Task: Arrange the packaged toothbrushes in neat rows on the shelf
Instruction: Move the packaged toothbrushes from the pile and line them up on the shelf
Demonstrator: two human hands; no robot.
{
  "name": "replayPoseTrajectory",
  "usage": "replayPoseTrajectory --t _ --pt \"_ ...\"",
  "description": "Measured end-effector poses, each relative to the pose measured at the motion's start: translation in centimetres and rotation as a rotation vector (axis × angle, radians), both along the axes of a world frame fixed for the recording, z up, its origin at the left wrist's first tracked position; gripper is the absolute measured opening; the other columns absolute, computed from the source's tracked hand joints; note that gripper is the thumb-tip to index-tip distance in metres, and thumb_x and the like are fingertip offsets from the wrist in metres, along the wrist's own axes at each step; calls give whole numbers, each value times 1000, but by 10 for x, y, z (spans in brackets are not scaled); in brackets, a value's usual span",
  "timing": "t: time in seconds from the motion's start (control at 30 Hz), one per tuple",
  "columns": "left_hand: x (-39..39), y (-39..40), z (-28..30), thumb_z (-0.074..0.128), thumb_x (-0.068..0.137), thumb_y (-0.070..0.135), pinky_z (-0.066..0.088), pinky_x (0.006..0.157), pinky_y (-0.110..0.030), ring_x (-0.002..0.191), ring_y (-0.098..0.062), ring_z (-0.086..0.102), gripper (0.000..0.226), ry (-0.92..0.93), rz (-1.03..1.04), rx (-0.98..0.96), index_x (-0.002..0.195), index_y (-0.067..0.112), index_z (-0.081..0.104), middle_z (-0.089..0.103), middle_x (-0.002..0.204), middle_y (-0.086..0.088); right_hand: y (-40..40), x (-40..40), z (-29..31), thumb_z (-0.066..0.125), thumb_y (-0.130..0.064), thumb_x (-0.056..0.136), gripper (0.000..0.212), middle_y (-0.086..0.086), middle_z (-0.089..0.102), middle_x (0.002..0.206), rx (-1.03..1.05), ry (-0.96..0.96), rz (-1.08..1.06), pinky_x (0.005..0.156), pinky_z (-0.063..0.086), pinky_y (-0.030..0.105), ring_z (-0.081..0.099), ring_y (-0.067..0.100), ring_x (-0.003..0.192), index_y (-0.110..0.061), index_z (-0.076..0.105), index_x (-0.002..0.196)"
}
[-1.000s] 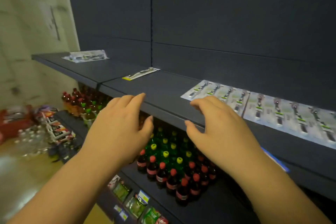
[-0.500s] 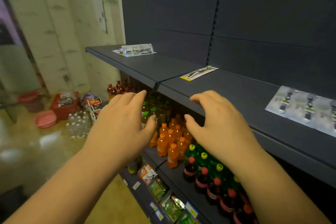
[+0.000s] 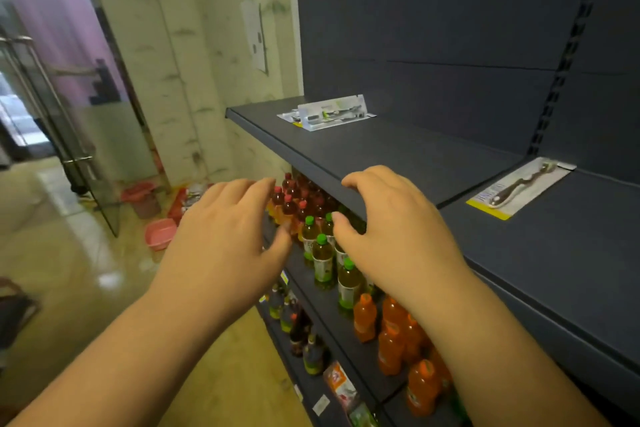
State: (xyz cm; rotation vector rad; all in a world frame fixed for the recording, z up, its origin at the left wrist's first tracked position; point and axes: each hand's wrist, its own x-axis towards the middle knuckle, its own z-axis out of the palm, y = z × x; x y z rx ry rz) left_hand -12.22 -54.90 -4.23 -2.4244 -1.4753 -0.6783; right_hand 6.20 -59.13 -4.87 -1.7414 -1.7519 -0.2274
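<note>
Your left hand [image 3: 221, 246] floats in front of the shelf [image 3: 398, 152], fingers spread and loosely bent, holding nothing. Your right hand [image 3: 398, 236] is out beside it, fingers relaxed and a little curled, also holding nothing; its fingertips sit over the shelf's front edge, though you cannot tell whether they touch it. A small pile of packaged toothbrushes [image 3: 330, 113] lies at the far left end of the shelf, well apart from both hands. One single packaged toothbrush [image 3: 519, 187] lies flat on the next shelf section, to the right of your right hand. Below, rows of drink bottles [image 3: 322, 253] with red, green and orange caps fill the lower shelf
</note>
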Motion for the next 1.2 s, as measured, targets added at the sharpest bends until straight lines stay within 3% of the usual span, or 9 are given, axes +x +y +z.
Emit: replayPoseTrajectory --t 0.17,0.37,0.73,0.9,1.07,1.2 --pt "-7 61 -3 52 88 48 40 100 -37 122 -21 48 60 -24 10 -14 140 20 46 57 129 2 56 -9 -5 56 -45 93 31 -16 52 117 -50 -15 10 88 47 26 50 6 108 -32 53 120" --pt "-18 148 -9 51 87 49 43 98 -39 120 -22 49 59 -22 -68 -30 139 22 45 57 126 2 126 -14 -9 55 -45 94 42 -18 50 127 -67 -27 -86 94 43 24 47 3 117 -32 50 134" --pt "-38 336 -4 37 84 56 46 98 -40 122 -22 50 68 1 -294 -23 143 23 40 56 131 1 260 -46 7 55 -44 93 47 -14 53 128 -89 -74 -329 90 40 22 49 5 117 -27 52 136" --pt "-12 392 -5 44 87 54 43 100 -39 122 -21 48 62 -19 -436 -27 140 24 44 56 130 2 289 -40 14 50 -49 93 50 -15 51 128 -158 -108 -436 89 37 20 47 5 118 -29 48 138" --pt "34 432 -8 42 87 54 42 103 -40 126 -20 44 60 4 -531 -33 140 25 43 53 134 4 309 -17 19 46 -56 93 44 -11 52 119 -264 -118 -536 91 46 30 50 11 111 -29 50 128" --pt "77 457 -4 49 88 50 41 103 -35 125 -17 44 55 34 -595 -20 138 28 45 51 135 6 319 -3 24 42 -58 94 42 -11 51 120 -277 -126 -575 90 45 30 49 11 111 -30 48 125"
